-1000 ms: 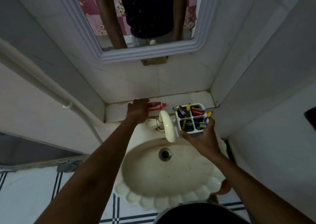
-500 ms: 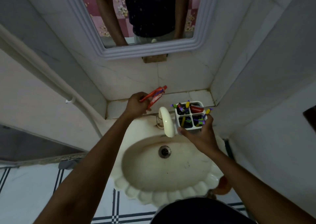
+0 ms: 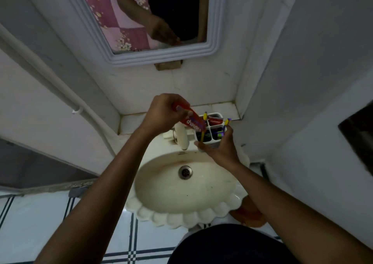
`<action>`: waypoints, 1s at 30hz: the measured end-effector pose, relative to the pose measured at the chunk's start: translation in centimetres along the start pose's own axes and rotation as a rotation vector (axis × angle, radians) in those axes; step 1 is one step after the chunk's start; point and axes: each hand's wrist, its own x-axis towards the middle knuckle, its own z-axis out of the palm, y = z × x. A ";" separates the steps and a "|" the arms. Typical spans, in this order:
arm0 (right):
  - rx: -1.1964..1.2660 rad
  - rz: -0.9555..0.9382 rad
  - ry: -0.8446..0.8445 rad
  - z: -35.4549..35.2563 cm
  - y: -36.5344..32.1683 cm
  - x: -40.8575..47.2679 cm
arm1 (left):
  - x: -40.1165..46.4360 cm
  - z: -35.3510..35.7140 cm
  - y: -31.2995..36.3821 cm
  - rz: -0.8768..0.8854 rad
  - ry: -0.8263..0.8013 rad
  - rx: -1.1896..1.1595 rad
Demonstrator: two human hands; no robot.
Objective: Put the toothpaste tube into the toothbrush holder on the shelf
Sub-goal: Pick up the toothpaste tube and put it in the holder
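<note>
My left hand (image 3: 164,113) grips a red toothpaste tube (image 3: 191,122) by its upper end. The tube slants down to the right, and its lower end reaches into the near-left compartment of the white toothbrush holder (image 3: 213,140). The holder has four compartments with several toothbrushes and a second red tube (image 3: 215,120) at the back right. My right hand (image 3: 219,147) clasps the holder's front and right side, on the tiled shelf (image 3: 222,107) behind the basin.
A cream scalloped basin (image 3: 187,191) with a drain (image 3: 185,172) lies below, its white tap (image 3: 181,136) left of the holder. A framed mirror (image 3: 153,19) hangs above. White pipe (image 3: 60,90) runs down the left wall. An orange object (image 3: 250,215) sits under the basin's right.
My left hand lifted the toothpaste tube off the shelf, swung it right and tipped its end down into the holder. My right hand has stayed on the holder.
</note>
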 end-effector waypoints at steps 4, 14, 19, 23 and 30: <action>0.002 0.008 0.000 -0.1 0.5 0.4 | -1.1 2.6 1.7 0.079 -0.041 0.199; 0.010 0.004 -0.005 -0.1 1.1 0.8 | -1.0 6.5 1.7 0.035 -0.152 0.567; 0.002 -0.017 -0.015 -0.3 1.0 0.5 | -0.8 8.1 2.3 0.016 -0.241 0.693; -0.025 -0.012 0.023 -0.6 0.9 0.1 | -0.3 9.0 2.7 0.009 -0.301 0.827; -0.072 -0.018 0.130 0.5 1.1 -0.6 | 1.2 8.4 1.6 0.136 -0.286 0.842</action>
